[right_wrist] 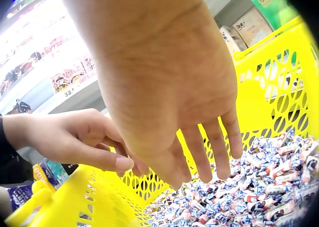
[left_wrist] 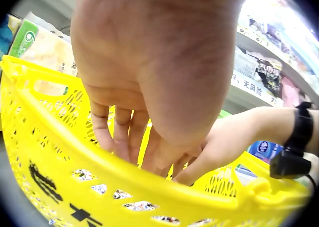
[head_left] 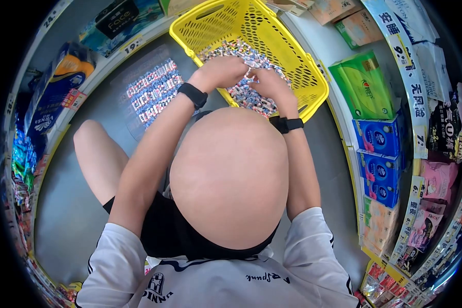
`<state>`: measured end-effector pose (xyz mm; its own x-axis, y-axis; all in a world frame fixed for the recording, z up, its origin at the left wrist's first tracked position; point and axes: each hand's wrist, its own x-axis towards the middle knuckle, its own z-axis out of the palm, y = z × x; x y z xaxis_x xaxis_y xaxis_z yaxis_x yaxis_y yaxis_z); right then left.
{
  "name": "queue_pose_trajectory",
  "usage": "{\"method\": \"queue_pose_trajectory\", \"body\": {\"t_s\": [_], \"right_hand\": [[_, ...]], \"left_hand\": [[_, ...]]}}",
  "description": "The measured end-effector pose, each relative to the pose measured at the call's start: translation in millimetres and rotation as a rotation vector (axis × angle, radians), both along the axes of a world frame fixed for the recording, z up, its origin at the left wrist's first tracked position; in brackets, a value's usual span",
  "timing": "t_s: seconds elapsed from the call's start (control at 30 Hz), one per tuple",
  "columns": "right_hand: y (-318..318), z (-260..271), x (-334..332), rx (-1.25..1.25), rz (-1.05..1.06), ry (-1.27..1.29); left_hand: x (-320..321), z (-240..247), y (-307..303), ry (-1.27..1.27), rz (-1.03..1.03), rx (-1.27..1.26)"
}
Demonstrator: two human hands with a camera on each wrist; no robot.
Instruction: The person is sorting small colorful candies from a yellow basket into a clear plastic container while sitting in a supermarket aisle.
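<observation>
My left hand (head_left: 223, 72) and right hand (head_left: 272, 84) meet over a yellow shopping basket (head_left: 305, 77), fingertips close together. Inside the basket lies a deep spread of wrapped candies (right_wrist: 259, 182), in white, blue and red wrappers. A small pale bit shows between the hands in the head view; I cannot tell whether either hand pinches a candy. In the right wrist view the right hand's fingers (right_wrist: 219, 157) hang down above the candies, and the left thumb and fingers come in from the side. Left of the basket, more candies (head_left: 156, 92) lie in neat rows in a see-through tray.
Shelves (head_left: 108, 59) with tissue packs and price strips line the left side. On the right stand green (head_left: 364, 84) and blue tissue packs (head_left: 380, 177) beside bagged goods. My bent knee (head_left: 100, 149) is on the grey floor (head_left: 66, 215), left of the basket.
</observation>
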<state>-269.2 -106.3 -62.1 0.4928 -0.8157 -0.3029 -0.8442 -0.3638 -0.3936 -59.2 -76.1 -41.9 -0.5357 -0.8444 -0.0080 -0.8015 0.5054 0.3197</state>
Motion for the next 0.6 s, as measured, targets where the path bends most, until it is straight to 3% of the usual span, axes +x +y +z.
{"method": "queue_pose_trajectory", "body": {"t_s": [0.13,0.3,0.4,0.47,0.6], "right_hand": [[2,-5,-9,0.066,0.012,0.055],[12,-2,-8,0.178,-0.016,0.131],[9,-29,-5,0.180,-0.045,0.097],[6,-32,-2,0.298,0.012,0.058],[7,-58,5,0.299,0.055,0.110]], "left_hand": [[-25,-4,-28,-0.109,-0.029,0.184],[-45,-7,-41,-0.219,-0.045,0.193],[-55,13,-34,-0.278,-0.047,0.259],[-58,8,-40,-0.341,-0.082,0.236],[-55,-24,-50,-0.326,-0.154,0.207]]}}
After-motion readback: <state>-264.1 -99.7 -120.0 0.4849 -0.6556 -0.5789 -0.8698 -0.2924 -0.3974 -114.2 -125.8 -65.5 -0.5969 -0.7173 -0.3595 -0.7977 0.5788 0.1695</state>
